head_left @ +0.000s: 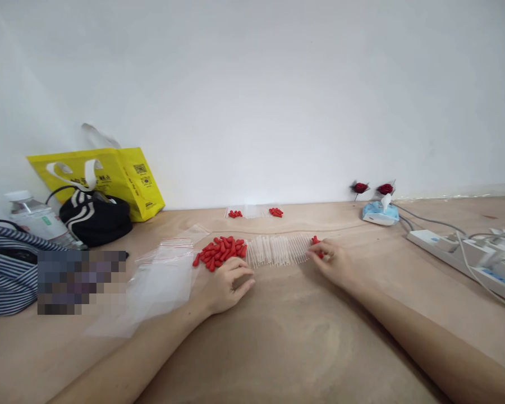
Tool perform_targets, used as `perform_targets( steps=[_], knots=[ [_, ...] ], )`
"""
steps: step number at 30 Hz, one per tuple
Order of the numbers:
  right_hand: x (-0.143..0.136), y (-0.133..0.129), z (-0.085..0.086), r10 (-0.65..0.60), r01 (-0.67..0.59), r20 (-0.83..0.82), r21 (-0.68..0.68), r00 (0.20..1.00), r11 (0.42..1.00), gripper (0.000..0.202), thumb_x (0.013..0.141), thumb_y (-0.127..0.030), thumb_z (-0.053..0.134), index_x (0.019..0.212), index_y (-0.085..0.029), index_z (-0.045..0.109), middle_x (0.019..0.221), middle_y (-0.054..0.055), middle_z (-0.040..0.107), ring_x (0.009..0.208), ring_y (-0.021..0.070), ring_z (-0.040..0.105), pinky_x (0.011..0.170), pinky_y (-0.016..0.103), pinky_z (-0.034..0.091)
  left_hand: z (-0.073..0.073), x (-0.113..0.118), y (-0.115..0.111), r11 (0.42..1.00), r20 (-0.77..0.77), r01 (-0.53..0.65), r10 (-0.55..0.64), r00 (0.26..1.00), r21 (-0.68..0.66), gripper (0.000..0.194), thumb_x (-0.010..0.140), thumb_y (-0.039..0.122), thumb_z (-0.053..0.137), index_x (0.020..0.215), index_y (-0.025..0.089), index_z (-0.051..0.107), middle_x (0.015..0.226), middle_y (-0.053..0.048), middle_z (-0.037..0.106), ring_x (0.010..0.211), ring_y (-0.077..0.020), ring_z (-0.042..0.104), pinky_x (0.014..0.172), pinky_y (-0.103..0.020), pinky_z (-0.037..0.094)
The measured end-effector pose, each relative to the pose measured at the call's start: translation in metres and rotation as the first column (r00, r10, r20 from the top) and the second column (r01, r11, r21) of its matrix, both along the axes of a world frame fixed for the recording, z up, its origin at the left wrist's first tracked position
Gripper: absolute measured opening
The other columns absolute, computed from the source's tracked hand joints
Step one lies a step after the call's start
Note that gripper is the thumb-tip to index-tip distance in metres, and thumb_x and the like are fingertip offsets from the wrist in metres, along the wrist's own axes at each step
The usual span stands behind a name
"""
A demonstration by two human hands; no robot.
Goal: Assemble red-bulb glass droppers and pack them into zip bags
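Note:
A heap of small red pieces [221,251] lies on the wooden table, just behind my left hand [231,283]. That hand rests with its fingers apart and nothing in it. To the right of the heap, many thin clear sticks [275,251] lie side by side in a row. My right hand [330,261] is at the row's right end, fingers bent together at some red pieces [315,240]; whether it grips one is partly hidden by the fingers. Clear zip bags [164,275] lie flat left of the heap.
Against the wall lies a clear bag [252,211] with red pieces at both ends. A yellow bag [143,185], black pouch [95,219] and bottle [37,216] stand left. Tissues [380,213], two roses [386,189] and a power strip [467,261] are right.

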State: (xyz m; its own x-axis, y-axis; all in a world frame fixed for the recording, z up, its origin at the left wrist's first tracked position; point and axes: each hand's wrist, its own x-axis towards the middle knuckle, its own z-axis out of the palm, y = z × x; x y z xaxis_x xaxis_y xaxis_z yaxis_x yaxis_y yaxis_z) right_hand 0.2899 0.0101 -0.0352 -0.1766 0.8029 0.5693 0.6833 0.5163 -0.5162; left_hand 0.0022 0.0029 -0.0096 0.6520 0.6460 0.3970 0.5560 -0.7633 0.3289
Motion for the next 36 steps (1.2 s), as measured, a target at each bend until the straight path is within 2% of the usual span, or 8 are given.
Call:
perform_targets(
  steps=[2,4,6,9,14,20,31,36],
  knots=[
    [0.009,0.015,0.002,-0.247,0.246,-0.043,-0.021,0.968,0.969,0.021,0.076,-0.033,0.05,0.073,-0.018,0.064,0.073,0.005,0.06,0.07,0.0164,0.055,0.068,0.029,0.043,0.002,0.006,0.004,0.99,0.05,-0.093,0.088,0.995,0.105,0.015,0.08,0.023,0.049,0.083,0.017,0.063,0.087,-0.006,0.06,0.086,-0.0171,0.054,0.08,-0.031,0.044],
    [0.016,0.029,0.004,-0.441,0.44,-0.004,-0.065,0.898,0.896,0.025,0.072,-0.038,0.053,0.076,-0.016,0.064,0.077,0.007,0.059,0.075,0.0184,0.055,0.07,0.03,0.041,0.007,0.015,0.01,0.961,0.007,-0.227,0.229,0.973,0.157,0.012,0.079,0.022,0.05,0.076,0.018,0.061,0.083,-0.004,0.059,0.083,-0.0168,0.052,0.08,-0.031,0.042],
    [0.018,0.04,0.008,-0.559,0.564,0.071,-0.112,0.826,0.818,0.033,0.069,-0.044,0.054,0.082,-0.015,0.064,0.084,0.009,0.059,0.083,0.0216,0.054,0.074,0.032,0.04,0.011,0.026,0.019,0.908,-0.087,-0.384,0.402,0.912,0.17,0.009,0.076,0.023,0.053,0.074,0.018,0.06,0.084,-0.004,0.059,0.085,-0.018,0.051,0.082,-0.031,0.04],
    [0.013,0.048,0.012,-0.632,0.656,0.175,-0.198,0.755,0.728,0.043,0.067,-0.052,0.052,0.084,-0.016,0.065,0.092,0.012,0.059,0.091,0.027,0.053,0.079,0.038,0.038,0.015,0.042,0.037,0.844,-0.126,-0.511,0.532,0.837,0.164,0.013,0.074,0.029,0.053,0.074,0.018,0.061,0.086,-0.006,0.058,0.091,-0.023,0.049,0.081,-0.035,0.039],
    [0.003,0.053,0.012,-0.639,0.687,0.253,-0.296,0.727,0.664,0.04,0.068,-0.052,0.048,0.078,-0.018,0.066,0.093,0.012,0.061,0.095,0.0304,0.052,0.08,0.044,0.035,0.011,0.06,0.066,0.756,-0.181,-0.641,0.654,0.734,0.131,0.022,0.069,0.037,0.055,0.074,0.018,0.065,0.092,-0.01,0.056,0.096,-0.0292,0.046,0.083,-0.041,0.035],
    [0.002,0.056,0.007,-0.651,0.702,0.264,-0.293,0.712,0.649,0.03,0.07,-0.042,0.047,0.077,-0.02,0.067,0.093,0.01,0.063,0.095,0.0286,0.052,0.081,0.042,0.035,0.01,0.065,0.079,0.692,-0.263,-0.717,0.709,0.654,0.085,0.029,0.065,0.04,0.054,0.075,0.016,0.066,0.1,-0.014,0.054,0.099,-0.0317,0.045,0.082,-0.041,0.035],
    [0.0,0.053,0.005,-0.694,0.713,0.169,-0.231,0.7,0.662,0.029,0.072,-0.038,0.044,0.074,-0.02,0.067,0.083,0.011,0.065,0.084,0.0285,0.057,0.076,0.046,0.036,0.012,0.077,0.082,0.666,-0.303,-0.742,0.723,0.621,0.069,0.039,0.066,0.041,0.052,0.085,0.009,0.065,0.106,-0.021,0.054,0.102,-0.0355,0.043,0.083,-0.043,0.032],
    [-0.001,0.051,0.005,-0.67,0.669,0.089,-0.235,0.737,0.705,0.03,0.073,-0.038,0.043,0.075,-0.02,0.066,0.086,0.01,0.065,0.086,0.027,0.055,0.078,0.045,0.033,0.013,0.077,0.082,0.666,-0.307,-0.742,0.723,0.619,0.075,0.044,0.067,0.041,0.051,0.09,0.006,0.065,0.106,-0.022,0.055,0.102,-0.0362,0.044,0.084,-0.043,0.032]
  ],
)
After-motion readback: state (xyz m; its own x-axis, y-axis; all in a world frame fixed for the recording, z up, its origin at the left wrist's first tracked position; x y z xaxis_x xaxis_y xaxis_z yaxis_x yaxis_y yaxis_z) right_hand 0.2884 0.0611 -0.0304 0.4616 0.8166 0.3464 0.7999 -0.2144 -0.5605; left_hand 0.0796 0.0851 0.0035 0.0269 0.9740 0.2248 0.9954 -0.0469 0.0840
